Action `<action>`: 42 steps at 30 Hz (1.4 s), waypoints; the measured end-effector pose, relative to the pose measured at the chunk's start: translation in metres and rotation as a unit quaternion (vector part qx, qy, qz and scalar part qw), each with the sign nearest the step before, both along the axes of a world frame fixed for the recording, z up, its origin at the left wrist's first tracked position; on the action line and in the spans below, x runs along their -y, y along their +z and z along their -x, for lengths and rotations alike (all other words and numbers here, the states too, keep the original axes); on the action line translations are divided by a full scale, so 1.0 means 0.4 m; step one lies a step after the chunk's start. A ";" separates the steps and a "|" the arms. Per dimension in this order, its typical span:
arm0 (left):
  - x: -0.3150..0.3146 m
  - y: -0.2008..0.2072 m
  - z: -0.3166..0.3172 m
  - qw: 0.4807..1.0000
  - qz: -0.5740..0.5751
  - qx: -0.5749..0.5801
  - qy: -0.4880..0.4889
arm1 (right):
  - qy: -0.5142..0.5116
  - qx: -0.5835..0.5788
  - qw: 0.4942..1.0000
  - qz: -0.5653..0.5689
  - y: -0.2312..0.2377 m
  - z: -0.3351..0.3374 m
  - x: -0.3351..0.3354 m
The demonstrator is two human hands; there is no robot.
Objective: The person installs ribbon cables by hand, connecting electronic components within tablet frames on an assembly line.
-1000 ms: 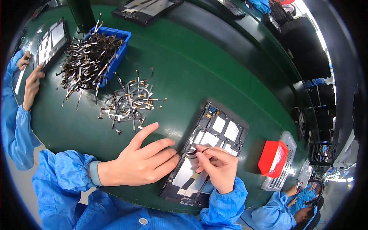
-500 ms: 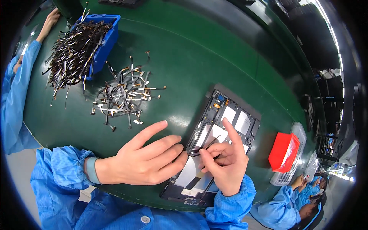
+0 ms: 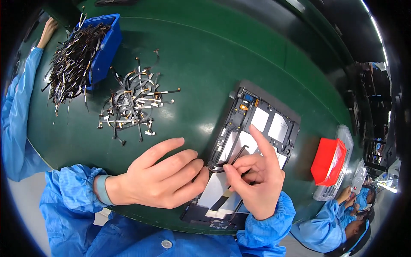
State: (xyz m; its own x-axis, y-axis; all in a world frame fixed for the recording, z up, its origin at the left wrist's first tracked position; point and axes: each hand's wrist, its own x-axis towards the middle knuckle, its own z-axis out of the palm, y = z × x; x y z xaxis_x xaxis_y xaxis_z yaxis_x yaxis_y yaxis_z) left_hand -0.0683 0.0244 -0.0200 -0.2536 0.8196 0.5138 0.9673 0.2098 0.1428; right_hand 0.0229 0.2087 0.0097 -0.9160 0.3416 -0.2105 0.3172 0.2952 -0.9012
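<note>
An opened, flat black electronic device (image 3: 233, 122) with silvery-white panels inside lies on the green table, partly covered by my hands. Over its left edge, a thin black cable (image 3: 218, 170) curves between my hands; one small hooked end sticks up past my right fingers. My right hand (image 3: 259, 182) pinches the cable between thumb and bent fingers, its index finger pointing away. The lower fingertips of my left hand (image 3: 158, 177) close at the cable's other end, with the index finger stretched out. My left thumb is hidden.
Loose black cables (image 3: 135, 100) lie in a heap to the left. Beyond them stands a blue bin (image 3: 105, 51) overflowing with similar cables. A red bin (image 3: 329, 162) is at the right, beside a clear tray. Co-workers in blue sleeves (image 3: 19, 124) sit at both sides.
My view has shifted slightly, so the device and red bin appear further right and the cable heap further left. Both hands keep their hold on the cable, whose hooked end shows more.
</note>
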 end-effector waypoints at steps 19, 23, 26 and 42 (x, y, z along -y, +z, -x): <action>0.001 0.017 -0.039 0.998 -0.025 -0.034 -0.055 | -0.002 -0.013 0.999 0.046 -0.005 -0.001 -0.005; -0.046 0.012 -0.061 0.996 -0.003 -0.014 -0.089 | -0.006 -0.028 0.998 0.059 -0.018 -0.006 -0.007; -0.061 0.006 -0.072 0.997 0.016 -0.033 -0.065 | -0.004 -0.043 0.998 0.053 -0.022 -0.005 -0.018; -0.058 0.014 -0.068 0.997 0.037 -0.059 -0.023 | -0.051 -0.036 0.998 0.029 -0.013 0.012 -0.021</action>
